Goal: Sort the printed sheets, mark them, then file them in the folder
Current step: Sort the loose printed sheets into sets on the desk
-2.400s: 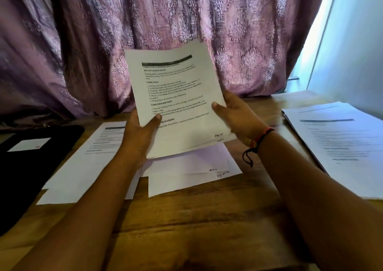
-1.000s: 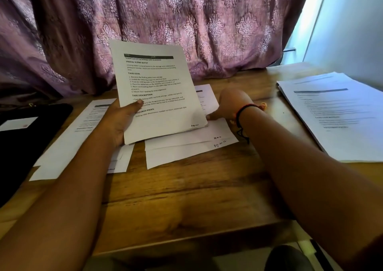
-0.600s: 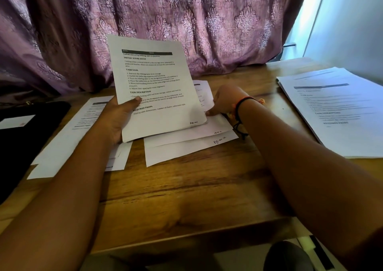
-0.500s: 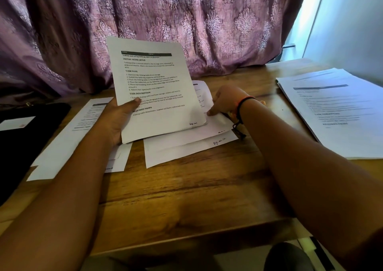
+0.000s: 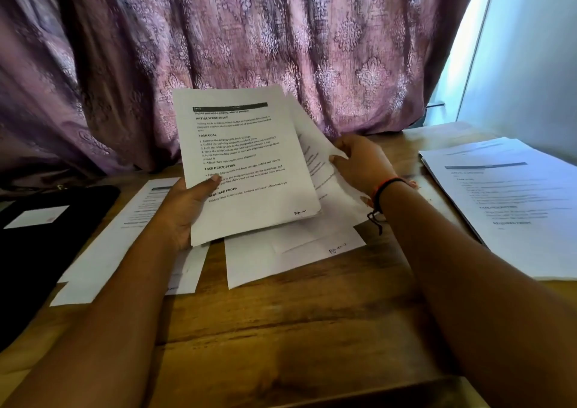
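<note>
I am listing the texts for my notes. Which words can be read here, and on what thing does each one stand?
"INITIAL SCENE SETUP": sheet held by the left hand.
"TASK GOAL": same sheet.
"TASK DESCRIPTION": same sheet.
"EQUIRED PROPS": same sheet, first letter behind the thumb.
Its small print and handwritten corner note: too small to read.
Blurred: second sheet in the right hand, stack on the right, folder label.
</note>
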